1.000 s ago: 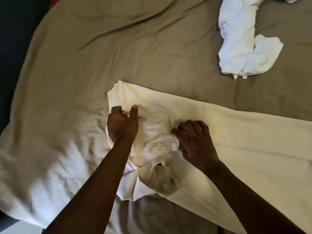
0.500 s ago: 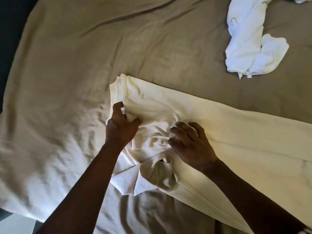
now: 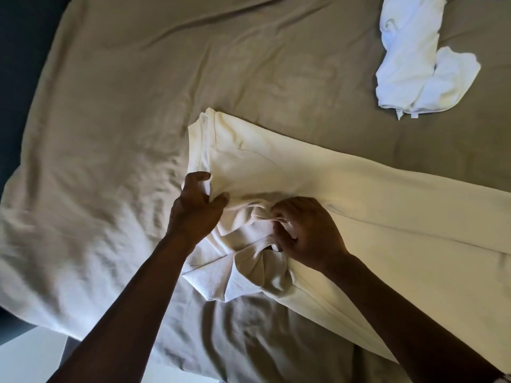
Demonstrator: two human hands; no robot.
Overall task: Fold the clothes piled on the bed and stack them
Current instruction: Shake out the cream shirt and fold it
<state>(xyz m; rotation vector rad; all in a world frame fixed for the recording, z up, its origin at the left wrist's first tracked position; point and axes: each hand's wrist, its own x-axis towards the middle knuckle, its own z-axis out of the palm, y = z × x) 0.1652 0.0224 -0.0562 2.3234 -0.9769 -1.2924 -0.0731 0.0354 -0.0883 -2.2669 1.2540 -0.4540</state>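
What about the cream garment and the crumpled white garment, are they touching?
Apart. The head view shows a stretch of bare brown bedsheet between the cream garment and the crumpled white garment.

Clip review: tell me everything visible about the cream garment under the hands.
The cream garment looks like soft, pale knit cloth. It lies mostly flat across the taupe bed sheet and runs out of view to the right. Its left end is bunched and creased, with a ribbed-looking flap at the near edge. The left hand pinches its left edge, and the right hand curls into the bunched middle.
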